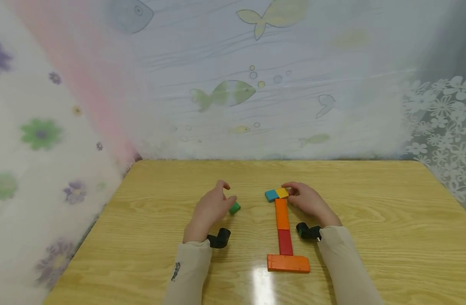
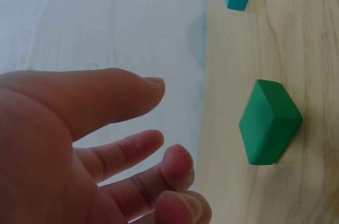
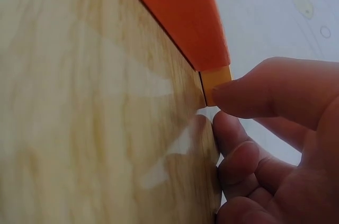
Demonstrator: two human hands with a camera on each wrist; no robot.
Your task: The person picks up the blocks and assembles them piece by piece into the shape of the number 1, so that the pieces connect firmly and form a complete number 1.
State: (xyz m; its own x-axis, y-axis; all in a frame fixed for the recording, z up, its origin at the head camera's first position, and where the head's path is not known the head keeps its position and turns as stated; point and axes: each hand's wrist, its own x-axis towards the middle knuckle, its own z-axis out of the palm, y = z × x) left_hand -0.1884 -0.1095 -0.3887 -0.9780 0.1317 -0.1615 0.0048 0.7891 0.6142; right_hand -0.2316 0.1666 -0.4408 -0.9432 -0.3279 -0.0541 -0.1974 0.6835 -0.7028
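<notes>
My left hand (image 1: 211,208) hovers over the table with thumb and fingers apart and nothing between them. Close by its thumb lies a small green block (image 2: 267,123), partly covered by the hand in the head view. With thumb and forefinger, my right hand (image 1: 311,202) pinches a yellow block (image 1: 282,192) lying on the table. A blue block (image 1: 271,195) adjoins its left side. Below these two, a long orange block (image 1: 282,214) runs towards me, followed end to end by a red block (image 1: 285,242). Another orange block (image 1: 288,263) lies crosswise at the near end.
The blocks lie on a wood-grain table (image 1: 160,220). Behind its far edge hangs a pale covering with fish drawings (image 1: 225,93), and a flowered one (image 1: 42,133) borders the left. A black wrist camera (image 1: 219,238) sits at the left cuff, another (image 1: 307,231) at the right.
</notes>
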